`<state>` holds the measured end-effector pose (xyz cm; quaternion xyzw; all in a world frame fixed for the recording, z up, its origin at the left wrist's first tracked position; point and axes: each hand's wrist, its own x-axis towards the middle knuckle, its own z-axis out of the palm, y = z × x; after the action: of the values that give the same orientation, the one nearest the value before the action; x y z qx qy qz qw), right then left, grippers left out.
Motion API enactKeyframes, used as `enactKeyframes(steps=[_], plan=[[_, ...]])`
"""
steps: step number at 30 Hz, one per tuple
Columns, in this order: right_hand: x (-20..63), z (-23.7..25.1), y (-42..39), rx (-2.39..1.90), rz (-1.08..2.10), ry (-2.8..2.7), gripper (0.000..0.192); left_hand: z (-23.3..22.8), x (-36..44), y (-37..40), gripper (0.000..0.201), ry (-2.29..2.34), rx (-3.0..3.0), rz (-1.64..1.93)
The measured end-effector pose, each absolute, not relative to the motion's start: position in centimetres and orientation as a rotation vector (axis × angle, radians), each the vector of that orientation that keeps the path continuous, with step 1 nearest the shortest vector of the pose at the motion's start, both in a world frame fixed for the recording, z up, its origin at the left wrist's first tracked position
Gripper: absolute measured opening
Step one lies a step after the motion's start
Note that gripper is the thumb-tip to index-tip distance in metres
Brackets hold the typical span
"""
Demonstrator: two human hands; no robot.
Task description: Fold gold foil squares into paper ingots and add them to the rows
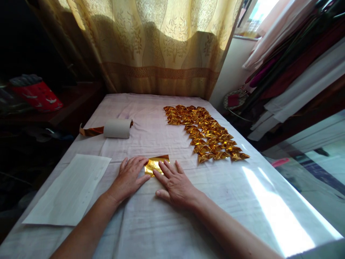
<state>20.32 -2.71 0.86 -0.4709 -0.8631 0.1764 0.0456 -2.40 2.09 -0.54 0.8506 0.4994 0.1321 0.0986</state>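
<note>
A small rectangle of shiny gold foil paper (154, 164) lies on the cloth-covered table, with a darker strip along its far edge. At its left side, my left hand (130, 173) rests with thumb and fingers apart, the tips touching the foil's left corners. My right hand (176, 184) lies flat with spread fingers, its fingertips on the right part of the foil and the thumb on the cloth. Several folded gold foil pieces (207, 136) stand in rows beyond my right hand.
A cardboard-coloured roll (117, 128) with a gold foil strip (93, 131) sits at the back left. White paper (68, 189) lies left of my left arm. A curtain (172, 43) hangs behind the table (145, 104); clothes (296, 61) hang at right, a red container (40, 95) stands at left.
</note>
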Motion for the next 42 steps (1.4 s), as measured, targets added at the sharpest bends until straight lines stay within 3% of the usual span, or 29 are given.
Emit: enactKeyframes(steps=[13,20,27,36,42], plan=[[22.7,0.6,-3.8,-1.563,0.458,-2.592,0.068,0.4,-0.1,-0.5,0.037,1.418,2.752,0.448],[22.8,0.3,-3.9,-1.566,0.464,-2.556,0.069,-0.6,0.6,-2.2,0.064,1.093,2.816,0.192],[22.7,0.3,-4.0,-1.579,0.487,-2.552,0.069,0.3,-1.9,-2.0,0.068,1.139,2.750,-0.001],[22.7,0.2,-3.9,-1.605,0.501,-2.548,0.068,0.9,-4.6,-2.2,0.064,1.194,2.841,0.026],[22.6,0.2,-3.9,-1.623,0.499,-2.565,0.068,2.8,-2.4,-0.3,0.037,1.273,2.844,0.284]])
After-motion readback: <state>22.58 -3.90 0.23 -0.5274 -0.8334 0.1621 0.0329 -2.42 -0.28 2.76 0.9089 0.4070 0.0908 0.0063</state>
